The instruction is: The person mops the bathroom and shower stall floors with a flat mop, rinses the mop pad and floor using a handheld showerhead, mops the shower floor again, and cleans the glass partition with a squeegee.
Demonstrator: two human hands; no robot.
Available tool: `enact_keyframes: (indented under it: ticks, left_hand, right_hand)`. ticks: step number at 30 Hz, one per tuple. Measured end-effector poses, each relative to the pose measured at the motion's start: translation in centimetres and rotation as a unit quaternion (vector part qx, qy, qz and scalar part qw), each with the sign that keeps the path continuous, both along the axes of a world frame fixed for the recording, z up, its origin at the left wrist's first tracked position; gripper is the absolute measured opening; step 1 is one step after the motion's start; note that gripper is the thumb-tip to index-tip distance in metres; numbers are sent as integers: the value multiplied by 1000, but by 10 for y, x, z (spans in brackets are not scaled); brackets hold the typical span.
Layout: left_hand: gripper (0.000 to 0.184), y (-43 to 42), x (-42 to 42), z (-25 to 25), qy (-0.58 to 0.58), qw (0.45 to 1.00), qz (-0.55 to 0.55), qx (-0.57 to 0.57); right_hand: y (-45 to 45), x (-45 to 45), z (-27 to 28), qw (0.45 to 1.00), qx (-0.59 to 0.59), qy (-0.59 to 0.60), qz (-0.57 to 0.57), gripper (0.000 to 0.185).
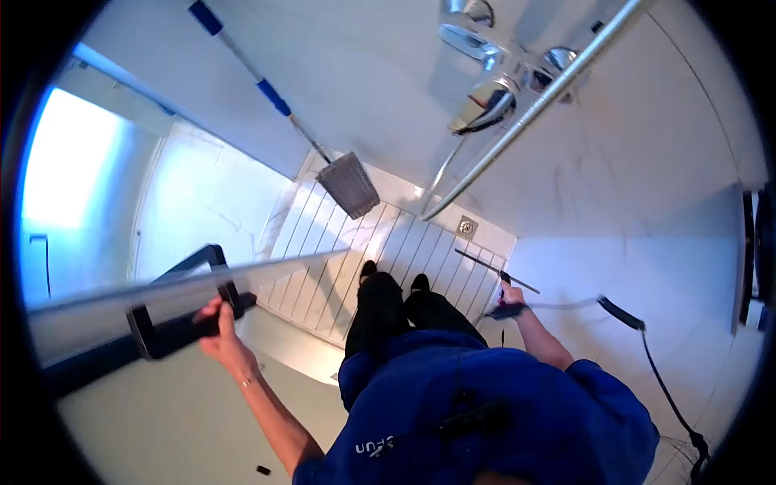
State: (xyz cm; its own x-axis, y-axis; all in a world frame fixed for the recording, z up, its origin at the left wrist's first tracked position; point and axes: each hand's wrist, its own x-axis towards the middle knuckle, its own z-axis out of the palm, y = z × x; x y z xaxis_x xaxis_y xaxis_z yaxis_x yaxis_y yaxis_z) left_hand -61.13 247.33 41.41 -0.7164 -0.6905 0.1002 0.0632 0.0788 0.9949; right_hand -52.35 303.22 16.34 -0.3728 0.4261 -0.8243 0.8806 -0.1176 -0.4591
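Observation:
My left hand (pixel 220 333) is wrapped round the black door handle (pixel 144 333) on a glass shower door (pixel 299 263), which I see almost edge-on. Out to the other side, my right hand (pixel 512 296) is closed round the grip of a squeegee (pixel 482 263). Its long thin dark blade slants above the slatted floor near the wall. A dark flat piece (pixel 506 310) lies by the right wrist, and I cannot make out what it is.
A long-handled mop with a flat grey head (pixel 347 184) leans in the corner. A chrome shower mixer (pixel 489 101) and a hose (pixel 533 109) are on the wall. The slatted floor (pixel 311 295) has a drain (pixel 466 226). A black cable (pixel 659 372) hangs at right.

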Motion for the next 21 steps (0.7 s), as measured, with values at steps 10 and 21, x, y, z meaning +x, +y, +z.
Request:
enact_keyframes:
  ticks: [10, 21]
  left_hand:
    - [49, 24, 274, -98, -143, 965, 211, 61]
    - [32, 56, 436, -150, -221, 789, 363, 444]
  right_hand:
    - [-17, -76, -34, 976, -17, -101, 190, 43]
    - [-92, -133, -49, 957, -71, -108, 261, 37]
